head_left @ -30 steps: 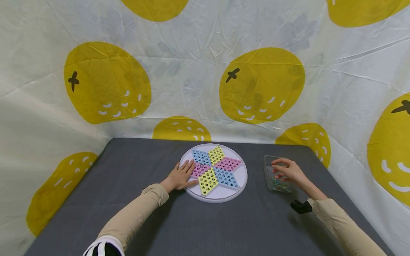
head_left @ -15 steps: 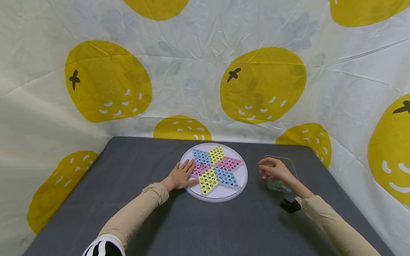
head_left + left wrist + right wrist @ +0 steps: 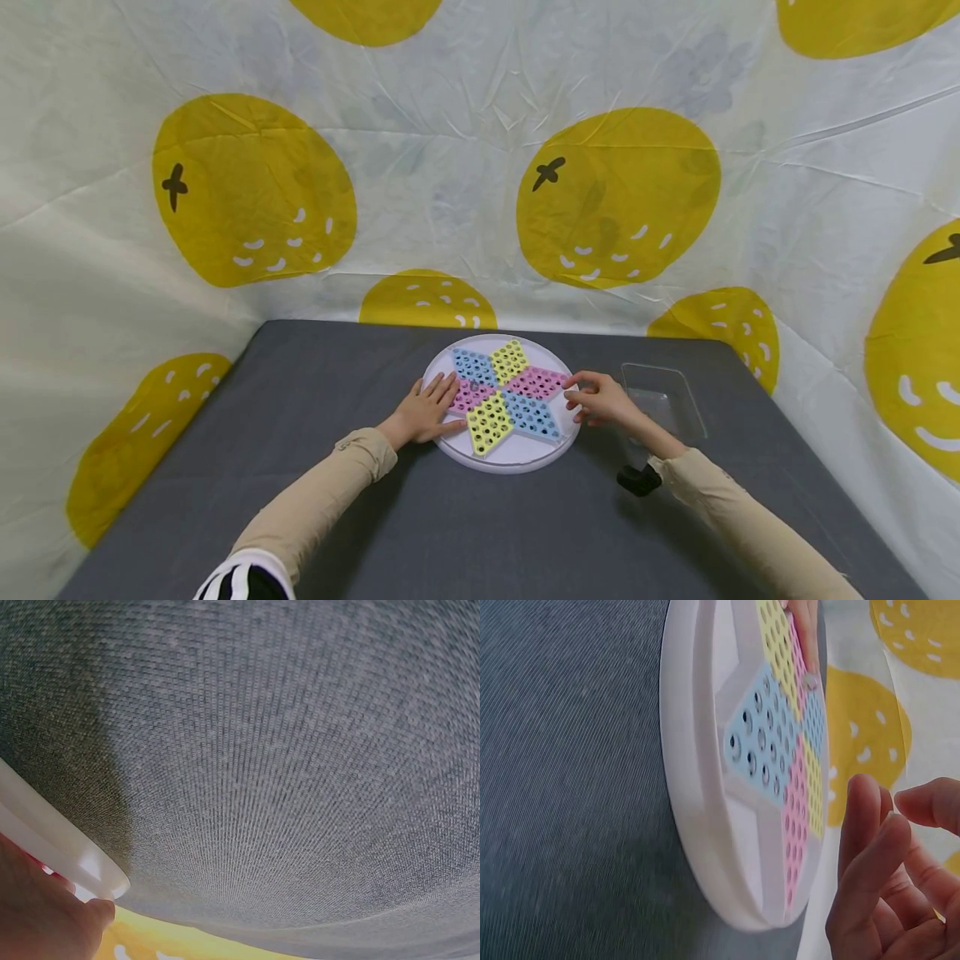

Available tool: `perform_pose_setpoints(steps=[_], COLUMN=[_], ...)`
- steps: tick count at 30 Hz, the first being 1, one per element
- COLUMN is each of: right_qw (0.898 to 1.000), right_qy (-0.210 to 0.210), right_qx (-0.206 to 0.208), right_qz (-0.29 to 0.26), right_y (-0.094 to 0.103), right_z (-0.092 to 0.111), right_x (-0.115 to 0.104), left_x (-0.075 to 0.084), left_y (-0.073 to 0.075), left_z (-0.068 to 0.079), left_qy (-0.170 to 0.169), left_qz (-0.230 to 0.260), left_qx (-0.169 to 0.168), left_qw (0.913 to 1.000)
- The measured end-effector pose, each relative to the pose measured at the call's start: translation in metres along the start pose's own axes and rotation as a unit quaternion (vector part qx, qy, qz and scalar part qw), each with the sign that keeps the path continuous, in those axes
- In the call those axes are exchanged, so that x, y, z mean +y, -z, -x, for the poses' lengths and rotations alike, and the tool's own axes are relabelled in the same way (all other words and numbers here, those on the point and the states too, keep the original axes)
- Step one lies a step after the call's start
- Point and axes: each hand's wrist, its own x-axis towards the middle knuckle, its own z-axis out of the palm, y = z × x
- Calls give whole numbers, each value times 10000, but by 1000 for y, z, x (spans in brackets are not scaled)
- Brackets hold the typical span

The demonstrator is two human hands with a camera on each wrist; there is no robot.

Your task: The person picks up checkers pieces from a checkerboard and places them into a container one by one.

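A round white Chinese checkers board (image 3: 525, 450) with a star of pink, yellow and blue holed sections lies on the table. My left hand (image 3: 422, 414) rests flat on its left rim, fingers spread over the pink section. One clear marble (image 3: 810, 680) sits near those fingertips. In the left wrist view, part of the left hand (image 3: 49, 915) touches the white rim. My right hand (image 3: 603, 400) hovers at the board's right edge, beside the pink point. Its fingers (image 3: 862, 817) are bent with the tips close together; whether a marble is between them is hidden.
Right of the board stands a clear plastic box (image 3: 667, 396), its near part behind the right forearm. Dark grey cloth (image 3: 465, 533) covers the table. A white curtain (image 3: 442, 167) with yellow fruit prints hangs behind and at the sides.
From above the clear box, where colored marbles were showing, my right hand has moved left to the board's right edge. My left hand has stayed in place.
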Motion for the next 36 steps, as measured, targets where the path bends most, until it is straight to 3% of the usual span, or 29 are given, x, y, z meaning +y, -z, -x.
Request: perform_pose_setpoints(steps=[11, 18, 36], right_qw=[9999, 9987, 9994], right_qy=[5, 209, 35], right_qx=[-135, -363, 32], right_qz=[45, -302, -335], right_y=[-38, -62, -94], right_z=[-16, -25, -62], right_x=[-7, -17, -38], left_x=[-1, -1, 0], left_y=[-2, -1, -4], left_z=[0, 0, -2], left_qy=[-4, -25, 51], left_qz=[-3, 25, -111], left_qx=[38, 94, 112], left_qw=[10000, 9999, 9999])
